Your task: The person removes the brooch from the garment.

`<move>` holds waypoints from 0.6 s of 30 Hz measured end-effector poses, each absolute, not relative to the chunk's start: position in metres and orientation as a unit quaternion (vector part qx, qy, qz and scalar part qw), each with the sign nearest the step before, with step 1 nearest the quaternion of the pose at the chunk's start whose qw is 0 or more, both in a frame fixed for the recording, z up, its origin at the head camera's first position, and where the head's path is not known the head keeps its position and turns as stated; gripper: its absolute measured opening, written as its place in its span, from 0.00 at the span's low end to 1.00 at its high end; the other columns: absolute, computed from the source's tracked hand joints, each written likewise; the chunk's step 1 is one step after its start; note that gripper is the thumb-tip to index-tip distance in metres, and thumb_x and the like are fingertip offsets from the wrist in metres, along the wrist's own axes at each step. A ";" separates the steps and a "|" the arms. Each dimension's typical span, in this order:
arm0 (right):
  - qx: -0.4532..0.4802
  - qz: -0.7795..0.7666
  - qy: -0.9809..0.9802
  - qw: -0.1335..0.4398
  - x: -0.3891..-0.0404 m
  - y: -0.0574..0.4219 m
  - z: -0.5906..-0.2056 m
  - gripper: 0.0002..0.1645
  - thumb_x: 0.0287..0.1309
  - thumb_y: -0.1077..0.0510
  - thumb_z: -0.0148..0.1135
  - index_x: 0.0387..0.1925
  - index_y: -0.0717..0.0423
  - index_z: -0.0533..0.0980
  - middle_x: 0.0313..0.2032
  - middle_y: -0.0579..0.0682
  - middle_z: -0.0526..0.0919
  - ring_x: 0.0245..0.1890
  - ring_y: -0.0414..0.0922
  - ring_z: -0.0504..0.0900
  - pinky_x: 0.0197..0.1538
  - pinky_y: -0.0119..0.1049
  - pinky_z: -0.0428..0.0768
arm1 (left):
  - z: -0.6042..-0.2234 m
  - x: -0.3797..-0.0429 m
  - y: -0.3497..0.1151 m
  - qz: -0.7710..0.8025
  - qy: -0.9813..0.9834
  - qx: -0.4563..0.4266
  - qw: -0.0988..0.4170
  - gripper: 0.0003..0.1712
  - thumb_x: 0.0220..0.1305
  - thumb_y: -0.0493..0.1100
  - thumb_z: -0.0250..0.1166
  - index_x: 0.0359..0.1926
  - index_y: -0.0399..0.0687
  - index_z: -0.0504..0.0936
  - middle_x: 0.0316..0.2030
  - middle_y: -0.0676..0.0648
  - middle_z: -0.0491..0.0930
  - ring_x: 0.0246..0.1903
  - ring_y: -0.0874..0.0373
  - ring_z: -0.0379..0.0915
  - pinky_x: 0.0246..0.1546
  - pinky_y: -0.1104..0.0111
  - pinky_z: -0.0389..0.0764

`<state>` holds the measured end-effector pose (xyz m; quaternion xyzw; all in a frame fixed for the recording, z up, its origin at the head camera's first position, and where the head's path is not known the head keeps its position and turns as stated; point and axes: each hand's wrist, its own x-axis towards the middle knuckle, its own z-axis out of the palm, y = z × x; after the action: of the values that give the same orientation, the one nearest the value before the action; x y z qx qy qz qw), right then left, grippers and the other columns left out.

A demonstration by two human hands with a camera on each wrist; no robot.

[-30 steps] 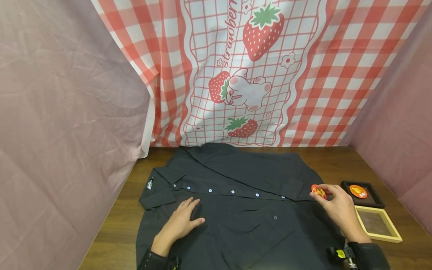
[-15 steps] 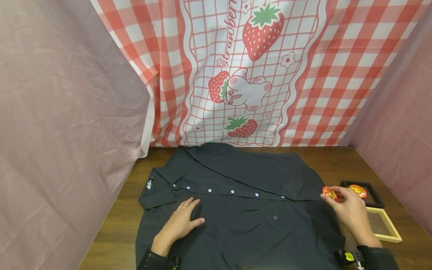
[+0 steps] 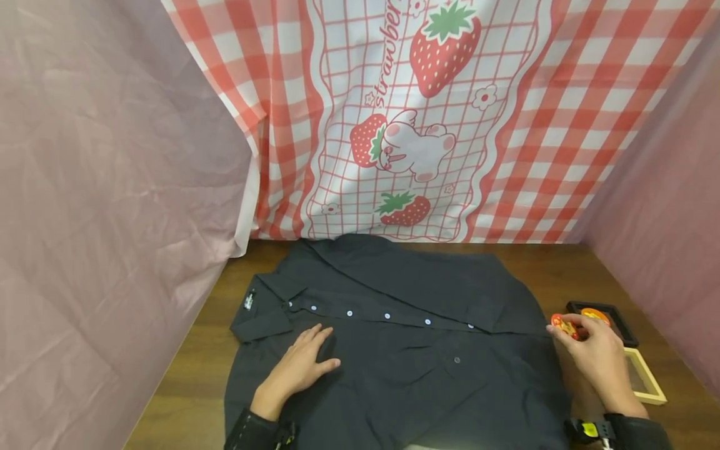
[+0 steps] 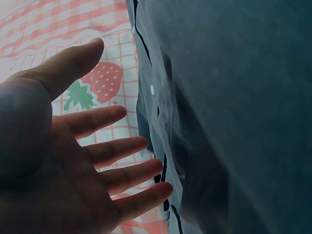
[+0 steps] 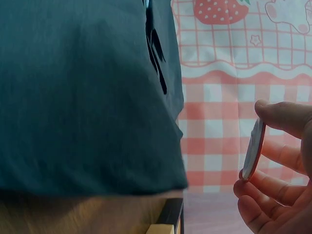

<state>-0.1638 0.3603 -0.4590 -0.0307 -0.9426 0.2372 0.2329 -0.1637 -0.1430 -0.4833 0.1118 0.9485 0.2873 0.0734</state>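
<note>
A dark button-up shirt [image 3: 388,375] with a row of pale buttons lies spread on the wooden table, its collar at the left. Over its left half is my left hand [image 3: 300,362], fingers straight and spread, holding nothing; in the left wrist view the palm [image 4: 73,161] shows beside the cloth. My right hand [image 3: 599,359] pinches a round red badge [image 3: 564,326] with a yellow pattern between thumb and fingers, just beyond the shirt's right edge. The right wrist view shows this badge [image 5: 254,148] nearly edge-on, its pale back towards the shirt.
A black tray [image 3: 627,334] at the right holds an orange round badge [image 3: 595,313], partly hidden behind my right hand. In front of it lies a pale wooden frame-like tray [image 3: 647,378]. A strawberry-print checked cloth [image 3: 416,156] hangs behind the table; plain pinkish cloths flank it.
My right hand has moved rightwards with the red badge, off the shirt and closer to the black tray. My left hand keeps its place. The head view has shifted slightly.
</note>
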 end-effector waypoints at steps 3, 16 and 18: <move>-0.032 0.235 -0.941 0.241 -0.165 0.367 -0.459 0.22 0.52 0.50 0.73 0.41 0.63 0.83 0.34 0.65 0.83 0.28 0.17 0.60 0.26 0.28 0.65 | -0.481 -0.166 -0.142 0.282 0.951 0.108 0.073 0.37 0.61 0.53 0.67 0.67 0.43 0.69 0.70 0.34 0.62 0.70 0.35 0.56 0.64 0.37 0.62; -0.067 0.227 -0.952 0.196 -0.154 0.393 -0.464 0.25 0.59 0.49 0.67 0.45 0.69 0.79 0.38 0.73 0.79 0.38 0.66 0.77 0.36 0.57 0.70 | -0.481 -0.163 -0.143 0.283 0.950 0.107 0.073 0.37 0.61 0.52 0.67 0.67 0.42 0.69 0.69 0.33 0.63 0.70 0.35 0.57 0.64 0.38 0.62; -0.071 0.226 -0.952 0.194 -0.154 0.396 -0.464 0.26 0.59 0.49 0.66 0.46 0.69 0.79 0.38 0.73 0.78 0.39 0.66 0.76 0.36 0.57 0.70 | -0.481 -0.163 -0.142 0.284 0.950 0.106 0.073 0.37 0.61 0.52 0.67 0.67 0.42 0.69 0.69 0.33 0.63 0.70 0.35 0.57 0.64 0.38 0.62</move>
<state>-0.1539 0.3958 -0.4639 -0.0713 -0.9521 0.2258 0.1936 -0.1627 -0.1422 -0.4808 0.1056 0.9503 0.2837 0.0733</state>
